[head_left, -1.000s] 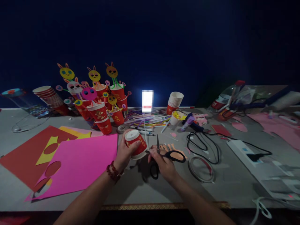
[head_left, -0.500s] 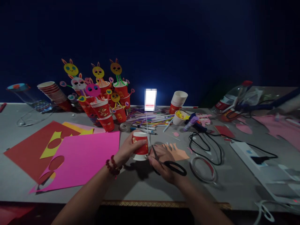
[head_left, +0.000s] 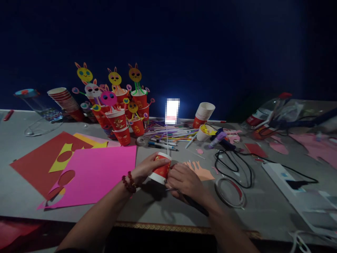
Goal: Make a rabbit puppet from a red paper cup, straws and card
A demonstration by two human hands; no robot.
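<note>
My left hand (head_left: 146, 168) is wrapped round a red paper cup (head_left: 161, 168) with gold print. The cup is upside down and tilted, its white rim low. My right hand (head_left: 184, 181) is closed round dark-handled scissors (head_left: 196, 204), whose blades point left near the cup's rim. The right fingers meet the cup's right side; whether they pinch anything there is hidden. A thin pale strip (head_left: 167, 138) rises behind the cup.
Rabbit-faced cup figures (head_left: 116, 119) stand at back left, behind pink paper (head_left: 100, 175). Pipe cleaners (head_left: 173, 133) lie at the back centre. A tape roll (head_left: 243, 193), black cable (head_left: 250, 172) and power strip (head_left: 279, 182) are on the right.
The cup has tipped over from nearly upright. My right hand has turned, swinging the scissors' blades from pointing up to pointing left, low by the rim. The view has shifted slightly.
</note>
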